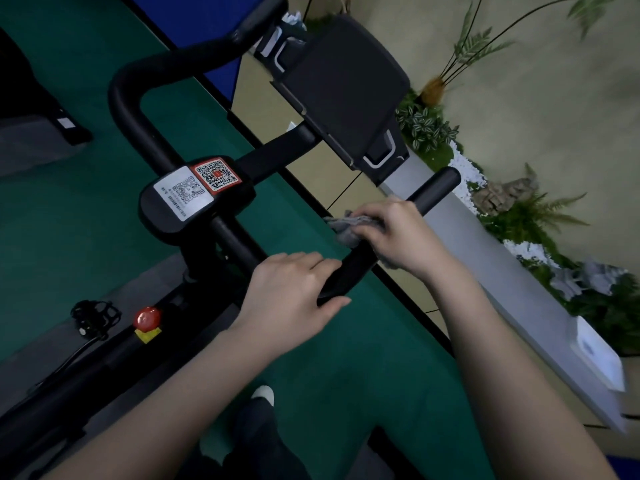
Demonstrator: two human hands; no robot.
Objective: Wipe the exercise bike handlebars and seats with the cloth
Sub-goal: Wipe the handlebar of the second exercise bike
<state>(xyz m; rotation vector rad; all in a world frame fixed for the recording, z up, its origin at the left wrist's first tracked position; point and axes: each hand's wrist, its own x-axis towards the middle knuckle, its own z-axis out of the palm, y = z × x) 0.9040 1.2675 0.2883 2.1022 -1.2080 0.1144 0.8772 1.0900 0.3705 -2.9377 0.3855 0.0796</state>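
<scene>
Cloth [349, 226] was bunched under my right hand [398, 230] on the right handlebar [434, 188], left hand [294, 292] gripping the bend; I judged long strokes toward the tip best.

The black plate [194, 199] in the middle of the bike's handlebars [135, 98] has two stickers. The white sticker [183, 193] and the red sticker [216, 174] each show a square code. The small print is too tiny to read.

Looks like a gym: exercise bike [194, 202] with QR code stickers [197, 185] at centre, green carpet [69, 209], decorative planter [519, 289] along the right.
</scene>
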